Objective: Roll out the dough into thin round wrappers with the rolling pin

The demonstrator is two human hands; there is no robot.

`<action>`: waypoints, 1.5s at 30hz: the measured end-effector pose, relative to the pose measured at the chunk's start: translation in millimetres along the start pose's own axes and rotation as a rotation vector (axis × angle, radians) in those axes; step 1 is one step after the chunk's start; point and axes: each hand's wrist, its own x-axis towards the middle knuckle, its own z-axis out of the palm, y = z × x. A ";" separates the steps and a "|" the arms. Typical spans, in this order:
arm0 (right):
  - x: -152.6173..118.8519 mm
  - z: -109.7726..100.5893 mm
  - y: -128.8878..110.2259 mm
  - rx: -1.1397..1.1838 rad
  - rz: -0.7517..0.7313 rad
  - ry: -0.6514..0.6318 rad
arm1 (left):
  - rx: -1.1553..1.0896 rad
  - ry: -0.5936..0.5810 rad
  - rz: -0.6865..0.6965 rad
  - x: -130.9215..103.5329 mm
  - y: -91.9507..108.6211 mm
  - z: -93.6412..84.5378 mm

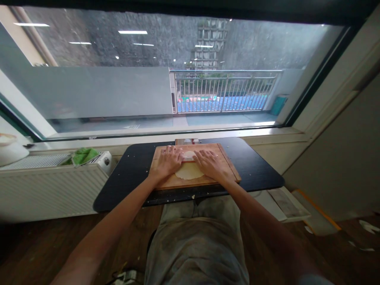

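Note:
A flattened sheet of pale dough [189, 172] lies on a wooden cutting board [227, 166]. Across the dough, a short stretch of a rolling pin [188, 158] shows between my hands. My left hand [171, 160] presses down on the pin's left part, its fingers pointing away from me. Over the right part rests my right hand [209, 162], with its fingers slanting inward. Both hands cover most of the pin, so its ends are hidden. Some dough shows beyond the pin as well.
The board rests on a black tabletop [121, 178] dotted with white crumbs. To the left stands a white radiator [53, 194] with a green cloth [84, 156] on it. A large window [118, 91] rises behind the table. Low at right is a whitish flat box [285, 204].

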 end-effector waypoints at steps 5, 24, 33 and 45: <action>-52.9 -4.6 6.0 0.058 -0.179 0.074 | -0.008 0.003 0.092 -55.8 5.3 2.5; -18.4 -0.4 18.6 0.104 -0.055 -0.054 | -0.076 -0.039 0.148 -30.7 -10.5 7.2; -13.9 -5.6 10.8 0.098 -0.002 -0.014 | -0.057 -0.041 0.141 -29.7 -7.7 6.1; -64.9 -4.6 -8.8 0.198 0.061 -0.004 | -0.042 0.054 0.160 -81.4 -4.8 4.8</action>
